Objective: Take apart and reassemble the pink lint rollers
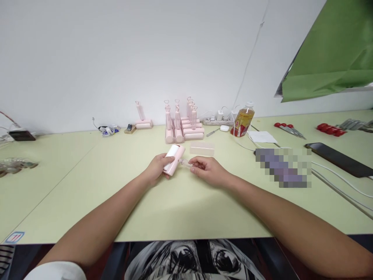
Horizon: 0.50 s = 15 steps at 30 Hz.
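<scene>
My left hand is closed around a pink lint roller head with a white roll, held just above the pale green table. My right hand pinches the clear handle piece that sticks out of the roller's right end. Both hands meet near the table's middle. A translucent pinkish cover lies flat just behind my right hand.
Several finished pink rollers stand grouped at the back, one more roller to their left. A bottle of amber liquid, power strip, white cables, dark phone and red-handled tools lie at right.
</scene>
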{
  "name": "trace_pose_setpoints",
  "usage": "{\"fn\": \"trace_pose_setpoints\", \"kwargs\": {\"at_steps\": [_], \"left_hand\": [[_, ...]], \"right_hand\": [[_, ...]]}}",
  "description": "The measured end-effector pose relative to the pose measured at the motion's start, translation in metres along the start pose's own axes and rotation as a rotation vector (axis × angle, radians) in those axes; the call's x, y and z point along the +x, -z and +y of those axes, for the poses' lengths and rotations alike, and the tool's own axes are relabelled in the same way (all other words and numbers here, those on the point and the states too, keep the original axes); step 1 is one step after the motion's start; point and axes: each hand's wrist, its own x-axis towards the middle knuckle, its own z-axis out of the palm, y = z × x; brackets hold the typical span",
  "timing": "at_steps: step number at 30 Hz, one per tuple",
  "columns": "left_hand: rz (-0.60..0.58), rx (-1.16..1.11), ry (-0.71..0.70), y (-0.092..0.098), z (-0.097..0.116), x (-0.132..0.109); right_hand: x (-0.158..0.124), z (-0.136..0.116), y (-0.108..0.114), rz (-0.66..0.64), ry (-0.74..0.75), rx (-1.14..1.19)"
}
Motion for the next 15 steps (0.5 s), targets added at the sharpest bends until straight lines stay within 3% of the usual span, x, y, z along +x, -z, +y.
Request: {"fn": "trace_pose_setpoints", "kwargs": {"at_steps": [7,15], "left_hand": [[0.019,-0.026,-0.008,-0.0022,0.0011,-0.0021],[-0.052,0.014,-0.018,-0.0013,-0.0033,-0.0001]], "right_hand": [[0.0008,0.0009,-0.0002,-0.008,-0.001,-0.036],[-0.0002,-0.0002,0.0011,-0.004,0.0,-0.134]]}}
